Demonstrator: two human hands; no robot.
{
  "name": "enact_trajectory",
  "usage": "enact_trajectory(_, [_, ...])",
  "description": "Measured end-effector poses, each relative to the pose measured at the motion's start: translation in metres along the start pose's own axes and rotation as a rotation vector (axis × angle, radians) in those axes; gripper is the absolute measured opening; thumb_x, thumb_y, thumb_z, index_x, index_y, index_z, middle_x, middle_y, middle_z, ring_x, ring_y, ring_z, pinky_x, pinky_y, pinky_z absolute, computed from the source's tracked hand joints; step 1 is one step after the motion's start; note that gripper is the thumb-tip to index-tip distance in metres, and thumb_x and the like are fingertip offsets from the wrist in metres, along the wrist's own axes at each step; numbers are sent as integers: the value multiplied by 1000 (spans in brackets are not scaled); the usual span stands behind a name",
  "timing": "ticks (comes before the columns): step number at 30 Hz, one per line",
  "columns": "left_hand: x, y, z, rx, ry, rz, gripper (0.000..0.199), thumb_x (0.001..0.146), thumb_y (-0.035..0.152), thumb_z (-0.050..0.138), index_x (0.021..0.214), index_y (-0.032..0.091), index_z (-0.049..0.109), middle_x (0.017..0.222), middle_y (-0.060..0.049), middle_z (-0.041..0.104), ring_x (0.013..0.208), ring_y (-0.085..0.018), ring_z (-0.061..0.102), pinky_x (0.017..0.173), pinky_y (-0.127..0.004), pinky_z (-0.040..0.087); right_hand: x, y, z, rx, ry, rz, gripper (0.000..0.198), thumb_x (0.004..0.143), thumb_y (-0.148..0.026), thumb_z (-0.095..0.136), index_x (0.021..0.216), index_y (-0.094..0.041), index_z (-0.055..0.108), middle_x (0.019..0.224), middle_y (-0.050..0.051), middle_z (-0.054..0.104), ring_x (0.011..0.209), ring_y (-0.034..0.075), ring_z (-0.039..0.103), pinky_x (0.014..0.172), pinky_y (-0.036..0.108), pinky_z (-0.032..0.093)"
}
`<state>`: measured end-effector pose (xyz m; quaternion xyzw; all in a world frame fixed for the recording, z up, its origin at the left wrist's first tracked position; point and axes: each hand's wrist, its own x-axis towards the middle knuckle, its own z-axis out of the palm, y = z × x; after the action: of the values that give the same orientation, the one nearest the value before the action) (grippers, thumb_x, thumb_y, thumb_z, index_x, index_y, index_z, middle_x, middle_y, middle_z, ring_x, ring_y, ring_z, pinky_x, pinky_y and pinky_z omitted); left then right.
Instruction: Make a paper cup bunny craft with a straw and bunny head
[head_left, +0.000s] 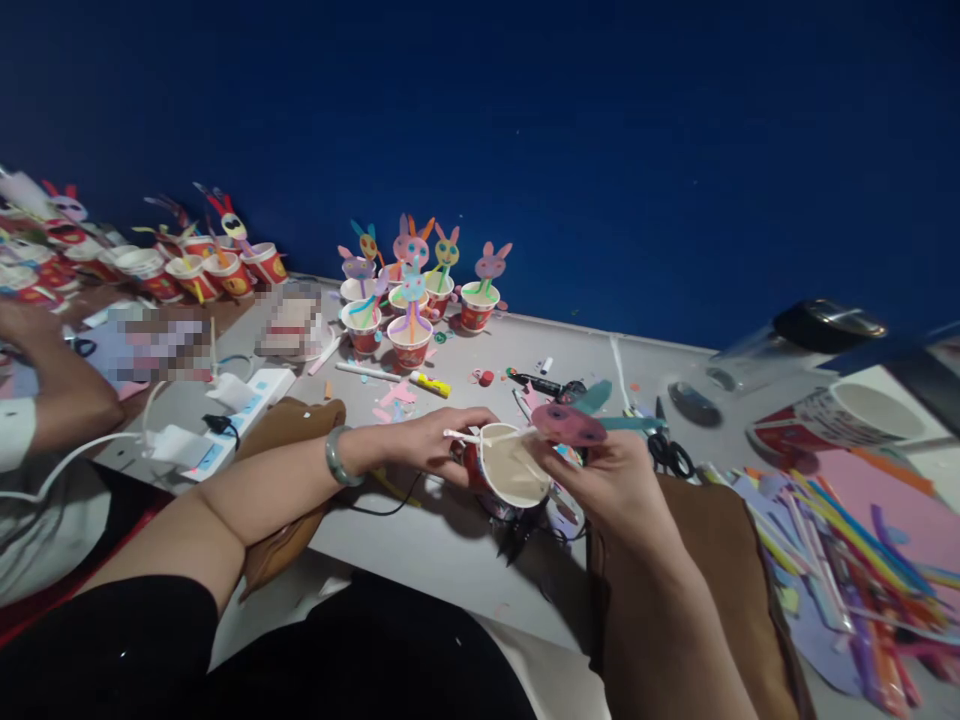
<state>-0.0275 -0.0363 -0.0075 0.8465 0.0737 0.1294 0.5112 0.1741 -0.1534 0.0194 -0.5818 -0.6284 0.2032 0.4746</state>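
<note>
My left hand (439, 443) is closed around the side of a red paper cup (517, 468), its pale inside facing up toward me. In my right hand (611, 475) I pinch a pink paper bunny head (568, 424) with teal ears, just over the cup's right rim. White strips run from the head across the cup's mouth to the left. Below the cup lie dark items and paper bits, partly hidden. Finished-looking bunny cups (409, 345) stand grouped behind, toward the wall.
A power strip (244, 415) with plugs and a brown pouch (300, 425) lie left. Scissors (671, 455), a yellow marker (430, 385) and scraps lie behind. Rightward are another brown case (705, 540), colourful straws and strips (862, 570), and a large cup (832, 420). A co-worker's arm (67, 380) is far left.
</note>
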Motion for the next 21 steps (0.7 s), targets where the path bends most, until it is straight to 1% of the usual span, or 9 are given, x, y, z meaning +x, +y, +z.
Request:
enact_trajectory(3, [0, -1, 1, 34, 0, 12, 58, 71, 44, 80, 116, 16, 55, 111, -11, 61, 101, -22, 60, 87, -34, 49, -2, -5, 0, -90, 4, -90, 17, 84, -30, 68, 70, -22, 69, 66, 1, 65, 67, 18, 60, 66, 32, 46])
enact_trajectory(8, [-1, -1, 1, 0, 23, -5, 62, 71, 43, 79, 120, 16, 54, 117, -13, 61, 109, -25, 60, 93, -37, 49, -4, -7, -1, -128, 24, -174, 17, 85, -29, 68, 70, -23, 66, 81, 3, 65, 82, 20, 61, 74, 35, 45])
enact_trajectory(11, [-1, 1, 1, -26, 35, -25, 62, 69, 42, 81, 119, 16, 55, 116, -12, 62, 108, -26, 60, 92, -37, 49, -5, -10, -2, -143, 37, -175, 20, 86, -31, 67, 68, -22, 64, 81, 4, 64, 82, 21, 60, 74, 36, 45])
enact_trajectory(15, [-1, 2, 2, -11, 41, -33, 61, 68, 43, 81, 117, 17, 56, 114, -11, 62, 108, -25, 60, 91, -36, 50, -6, -14, -2, -153, 31, -125, 22, 88, -33, 65, 68, -23, 64, 76, 4, 63, 84, 22, 61, 75, 37, 45])
enact_trajectory(19, [0, 2, 2, 3, 49, -38, 59, 67, 41, 82, 116, 17, 57, 112, -10, 63, 108, -25, 61, 91, -36, 50, -5, -15, -2, -165, -2, -146, 22, 89, -35, 64, 70, -23, 65, 83, 5, 67, 84, 22, 61, 77, 39, 45])
enact_trajectory(21, [0, 4, 2, -12, 57, -37, 58, 67, 40, 82, 115, 17, 58, 111, -11, 64, 106, -25, 62, 90, -36, 51, -5, -14, -3, -174, -16, -157, 22, 89, -35, 63, 70, -23, 65, 84, 5, 67, 83, 22, 61, 76, 38, 45])
